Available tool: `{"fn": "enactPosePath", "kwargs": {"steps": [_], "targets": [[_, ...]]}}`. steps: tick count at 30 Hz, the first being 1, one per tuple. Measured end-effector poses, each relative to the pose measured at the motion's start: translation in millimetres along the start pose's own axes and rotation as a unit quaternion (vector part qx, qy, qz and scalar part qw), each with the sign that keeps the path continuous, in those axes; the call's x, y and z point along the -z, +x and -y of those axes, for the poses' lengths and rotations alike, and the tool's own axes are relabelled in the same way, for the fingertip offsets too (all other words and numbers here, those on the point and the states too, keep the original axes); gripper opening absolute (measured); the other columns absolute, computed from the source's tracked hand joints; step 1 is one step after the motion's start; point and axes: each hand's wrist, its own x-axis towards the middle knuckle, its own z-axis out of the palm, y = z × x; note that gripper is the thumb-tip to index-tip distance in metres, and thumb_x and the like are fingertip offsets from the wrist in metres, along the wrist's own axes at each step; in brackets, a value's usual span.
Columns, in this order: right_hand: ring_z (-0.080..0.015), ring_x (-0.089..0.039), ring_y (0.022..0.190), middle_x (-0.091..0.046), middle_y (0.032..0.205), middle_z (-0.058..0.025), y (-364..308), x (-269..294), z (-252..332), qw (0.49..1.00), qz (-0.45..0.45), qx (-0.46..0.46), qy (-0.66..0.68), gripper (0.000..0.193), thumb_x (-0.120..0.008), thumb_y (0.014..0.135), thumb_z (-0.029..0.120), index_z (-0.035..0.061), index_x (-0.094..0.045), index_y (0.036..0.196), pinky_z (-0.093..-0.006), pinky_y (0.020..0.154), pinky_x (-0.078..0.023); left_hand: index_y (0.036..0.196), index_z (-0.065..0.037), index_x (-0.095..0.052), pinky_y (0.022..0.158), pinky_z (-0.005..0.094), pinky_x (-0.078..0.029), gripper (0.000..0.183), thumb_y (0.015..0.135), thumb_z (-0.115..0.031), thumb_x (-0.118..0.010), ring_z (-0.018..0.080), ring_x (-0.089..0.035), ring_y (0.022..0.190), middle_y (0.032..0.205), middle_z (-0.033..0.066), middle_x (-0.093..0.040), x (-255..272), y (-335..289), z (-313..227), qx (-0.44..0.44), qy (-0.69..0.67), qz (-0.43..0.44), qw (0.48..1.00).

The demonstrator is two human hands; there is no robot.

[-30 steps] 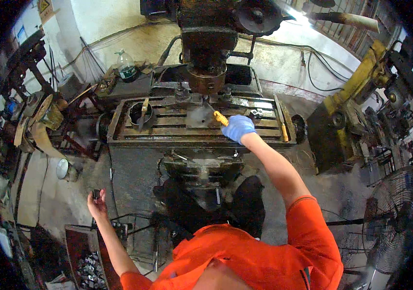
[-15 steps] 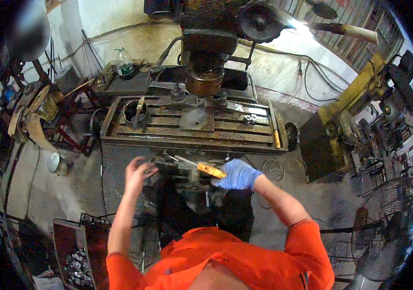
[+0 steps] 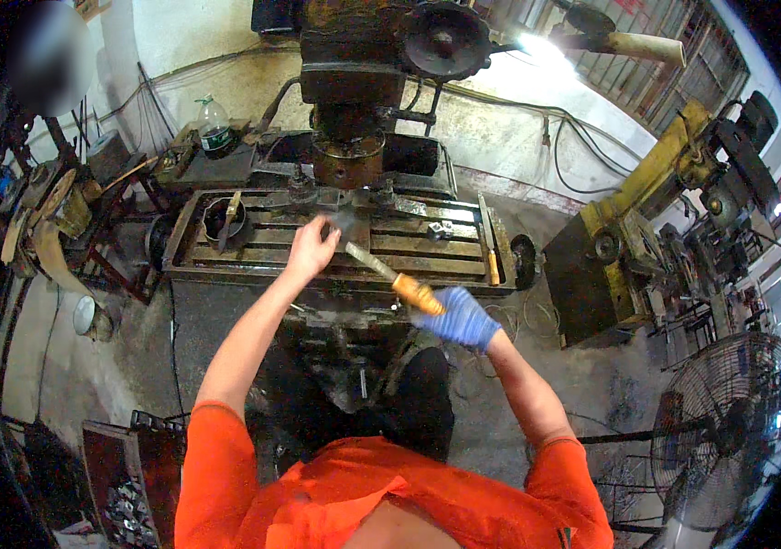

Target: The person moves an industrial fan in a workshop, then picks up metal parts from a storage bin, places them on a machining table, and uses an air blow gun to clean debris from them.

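Note:
My right hand, in a blue knitted glove, is closed around the yellow handle of a file. The file's grey blade slants up and left, its tip just short of my left hand. That bare hand reaches over the slotted machine table, fingers bent and drawn together beside a blurred grey patch on the plate. Whatever its fingertips hold, if anything, cannot be made out. Above them hangs the round spindle head of the milling machine.
A dark pot with a brush-like tool stands on the table's left. A small metal block and another yellow-handled file lie to the right. A floor fan stands at lower right, a bucket at left.
My left hand has gone forward from in front of the table to over it, its fingers drawing together. The file in my right hand has moved rightward and its blade now points more forward.

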Motion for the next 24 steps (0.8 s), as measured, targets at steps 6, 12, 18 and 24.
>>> {"fn": "enactPosePath", "kwargs": {"steps": [6,12,18,24], "targets": [[-0.0096,-0.061,0.080,-0.067,0.089,-0.0043,58.1,-10.5,-54.9,0.962,-0.087,0.063,0.251,0.036,-0.074,0.070,0.023,0.0030,-0.064,0.098,-0.0255,0.072,-0.048,0.088,-0.001,-0.051,0.070,0.0422,-0.044,0.022,0.072,-0.009,-0.064,0.0372,-0.055,0.084,0.087,0.0184,-0.058,-27.2,29.0,19.1,-0.084,0.045,0.012,0.995],[-0.0113,-0.061,0.066,-0.067,0.076,-0.0072,82.7,-62.2,-95.1,0.983,-0.115,-0.003,0.145,0.032,-0.077,0.065,0.025,0.0047,-0.066,0.088,-0.0261,0.061,-0.046,0.091,-0.002,-0.052,0.083,0.0425,-0.041,0.027,0.072,-0.016,-0.064,0.0347,-0.055,0.090,0.092,0.0149,-0.059,-18.2,26.5,27.2,-0.056,0.157,0.067,0.984],[-0.0137,-0.060,0.066,-0.067,0.078,-0.0119,81.5,-101.9,-121.2,0.977,-0.132,-0.128,0.110,0.038,-0.078,0.060,0.023,-0.0021,-0.066,0.086,-0.0270,0.062,-0.046,0.101,-0.008,-0.056,0.086,0.0445,-0.040,0.033,0.071,-0.018,-0.064,0.0323,-0.058,0.087,0.092,0.0150,-0.061,-4.5,35.6,28.6,-0.062,0.237,0.121,0.962],[-0.0163,-0.062,0.070,-0.066,0.082,-0.0140,48.0,-95.9,-124.2,0.972,-0.154,-0.125,0.126,0.039,-0.072,0.069,0.025,-0.0046,-0.064,0.093,-0.0279,0.067,-0.047,0.095,-0.010,-0.060,0.082,0.0446,-0.041,0.025,0.071,-0.016,-0.060,0.0299,-0.060,0.080,0.088,0.0127,-0.063,0.5,37.0,29.9,-0.085,0.266,0.135,0.951]]}}
